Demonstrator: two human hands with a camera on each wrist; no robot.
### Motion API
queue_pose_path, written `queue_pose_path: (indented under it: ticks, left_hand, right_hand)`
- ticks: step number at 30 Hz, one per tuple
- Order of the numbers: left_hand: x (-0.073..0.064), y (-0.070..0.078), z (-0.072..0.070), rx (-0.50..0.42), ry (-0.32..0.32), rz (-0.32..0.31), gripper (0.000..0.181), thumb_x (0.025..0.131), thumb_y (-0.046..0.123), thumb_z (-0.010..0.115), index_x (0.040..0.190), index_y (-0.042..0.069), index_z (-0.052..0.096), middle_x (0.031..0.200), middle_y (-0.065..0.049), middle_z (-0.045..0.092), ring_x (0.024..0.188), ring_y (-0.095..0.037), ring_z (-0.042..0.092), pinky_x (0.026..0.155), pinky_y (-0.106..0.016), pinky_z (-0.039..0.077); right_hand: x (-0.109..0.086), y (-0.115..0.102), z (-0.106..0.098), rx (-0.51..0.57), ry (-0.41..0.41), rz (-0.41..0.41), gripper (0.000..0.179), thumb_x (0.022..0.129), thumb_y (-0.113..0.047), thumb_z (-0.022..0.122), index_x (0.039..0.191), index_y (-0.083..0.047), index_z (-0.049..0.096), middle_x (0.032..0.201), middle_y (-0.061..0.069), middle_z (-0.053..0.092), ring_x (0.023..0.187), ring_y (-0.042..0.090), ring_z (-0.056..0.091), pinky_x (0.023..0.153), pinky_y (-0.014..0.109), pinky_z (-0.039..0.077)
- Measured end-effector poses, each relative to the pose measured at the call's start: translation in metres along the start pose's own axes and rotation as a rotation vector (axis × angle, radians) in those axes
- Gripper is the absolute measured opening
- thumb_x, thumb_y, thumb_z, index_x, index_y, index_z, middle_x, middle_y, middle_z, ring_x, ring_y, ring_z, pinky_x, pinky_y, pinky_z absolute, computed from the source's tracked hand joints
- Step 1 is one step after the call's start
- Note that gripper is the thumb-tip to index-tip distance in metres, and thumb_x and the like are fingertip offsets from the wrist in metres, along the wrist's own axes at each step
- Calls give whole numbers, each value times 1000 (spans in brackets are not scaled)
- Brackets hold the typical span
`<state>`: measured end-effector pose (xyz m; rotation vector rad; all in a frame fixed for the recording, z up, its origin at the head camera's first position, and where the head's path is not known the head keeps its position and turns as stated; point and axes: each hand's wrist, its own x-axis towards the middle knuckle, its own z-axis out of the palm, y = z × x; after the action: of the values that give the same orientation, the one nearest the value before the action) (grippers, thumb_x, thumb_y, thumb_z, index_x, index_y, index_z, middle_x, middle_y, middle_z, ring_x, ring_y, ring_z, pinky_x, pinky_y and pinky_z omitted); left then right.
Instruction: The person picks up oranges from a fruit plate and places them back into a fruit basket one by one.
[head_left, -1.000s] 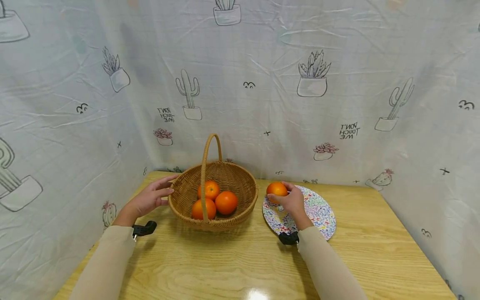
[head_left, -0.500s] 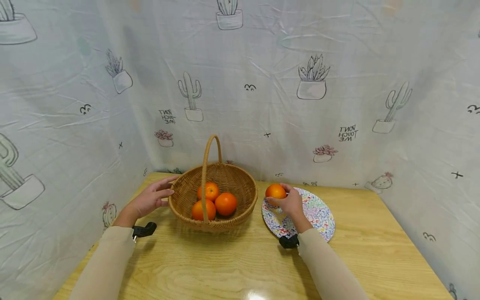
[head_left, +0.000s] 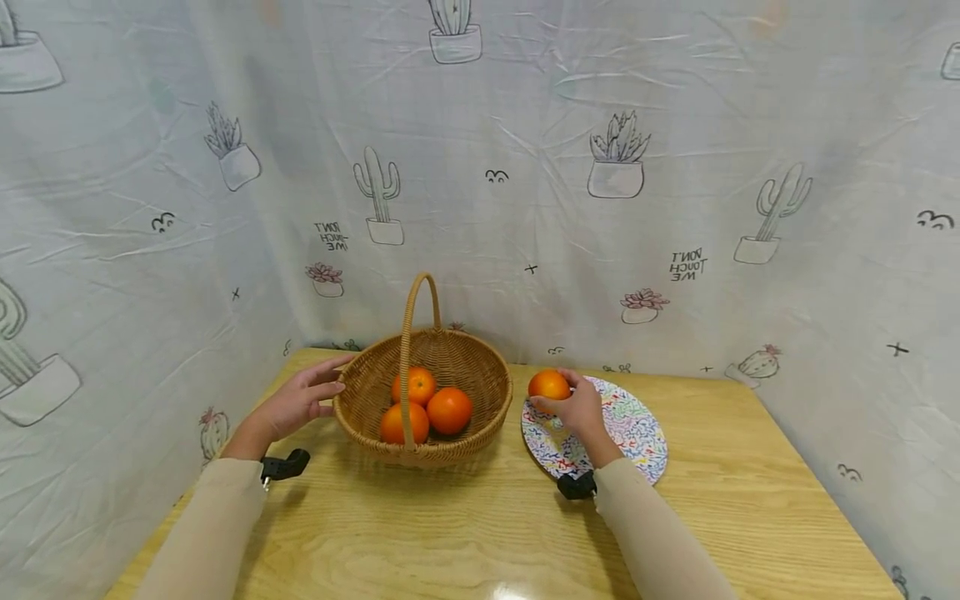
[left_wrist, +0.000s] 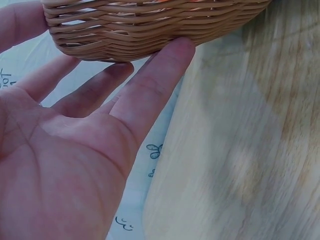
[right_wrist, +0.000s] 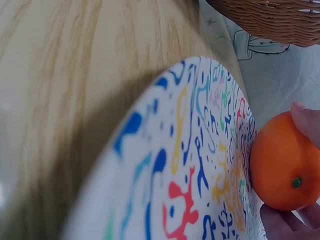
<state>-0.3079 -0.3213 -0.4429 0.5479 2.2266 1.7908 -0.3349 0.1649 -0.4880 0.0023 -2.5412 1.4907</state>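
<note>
A brown wicker basket (head_left: 495,400) with a tall arched handle stands at the middle left, and three oranges lie inside, one at the front right (head_left: 450,410). My left hand (head_left: 303,393) is at the basket's left side, its fairly straight fingers touching the woven wall (left_wrist: 135,35) in the left wrist view. To the right lies a round white plate (head_left: 637,425) with multicoloured squiggles. My right hand (head_left: 585,408) grips another orange (head_left: 548,384) at the plate's left part, thumb and fingers on opposite sides. Its small green stem mark faces the right wrist camera.
The light wooden table (head_left: 420,533) reaches back to a pale curtain (head_left: 525,125) printed with cacti, which also hangs along both sides. A gap of table separates basket and plate. Black wrist mounts (head_left: 285,464) sit at both beige sleeves.
The head view shifts slightly. Both hands keep their places, the left at the basket and the right on the orange.
</note>
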Motion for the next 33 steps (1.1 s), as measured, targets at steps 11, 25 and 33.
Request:
queue_pose_path:
  ticks: [11, 25, 33]
  left_hand:
    - [1, -4, -2, 9, 4, 4, 66, 109, 19, 52, 166, 12, 19, 167, -25, 19, 125, -3, 59, 100, -43, 57]
    - [2, -3, -2, -8, 2, 4, 66, 109, 19, 52, 166, 11, 19, 167, -27, 17, 122, -2, 60, 97, -36, 59]
    - [0, -4, -4, 28, 10, -28, 69, 109, 26, 53, 166, 15, 17, 168, -25, 14, 120, 4, 56, 100, -38, 57]
  right_hand:
    - [2, -2, -3, -4, -20, 10, 77, 83, -28, 88, 149, -9, 53, 143, 19, 58, 120, 39, 61, 102, 53, 54]
    - [-6, 5, -12, 54, -49, 36, 75, 84, -35, 86, 149, -17, 53, 146, 16, 56, 120, 37, 61, 100, 51, 55]
    - [-12, 5, -24, 94, -62, 46, 79, 84, -35, 87, 151, -16, 50, 149, 15, 54, 123, 36, 58, 103, 51, 54]
